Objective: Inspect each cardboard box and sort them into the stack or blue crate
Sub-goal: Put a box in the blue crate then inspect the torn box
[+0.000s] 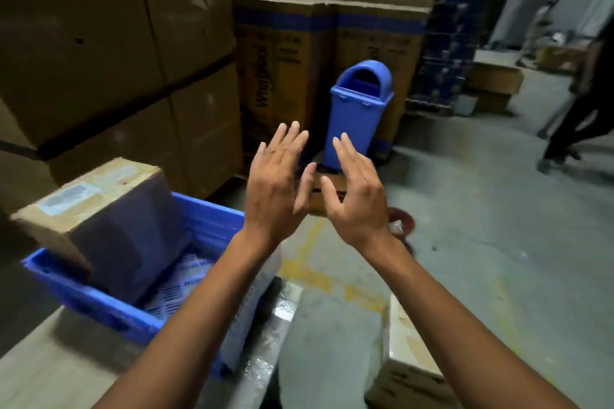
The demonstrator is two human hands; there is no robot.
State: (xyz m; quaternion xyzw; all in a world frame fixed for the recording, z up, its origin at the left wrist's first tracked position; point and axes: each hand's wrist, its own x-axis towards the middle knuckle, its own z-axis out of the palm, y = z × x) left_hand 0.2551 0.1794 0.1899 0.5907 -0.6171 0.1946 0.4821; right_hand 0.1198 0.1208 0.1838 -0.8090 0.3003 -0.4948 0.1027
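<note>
Hovering side by side in the head view, the left hand (275,183) and right hand (357,196) are both released: fingers straight and spread, palms turned away, holding nothing. They hang over the floor (481,242), just past the far corner of the crate (99,305). The sorting looks partly done. One box (93,196) already sits in the crate, tipped on a slant with one end propped above the rim and its labelled face up. Under it lie printed sheets (186,279) that seem wrapped in clear film, though blur hides what they are. At least two boxes appear left to inspect. One is a second box (408,365) at the lower right edge, near the right forearm. The other is a low box (317,204) on the floor, seen between the two hands, with a blue bin (358,116) standing on or just behind it. Its opening is dark and I cannot tell what it contains. Tall cartons (99,60) fill the left and the back. Which pile serves as the stack cannot be told here.
</note>
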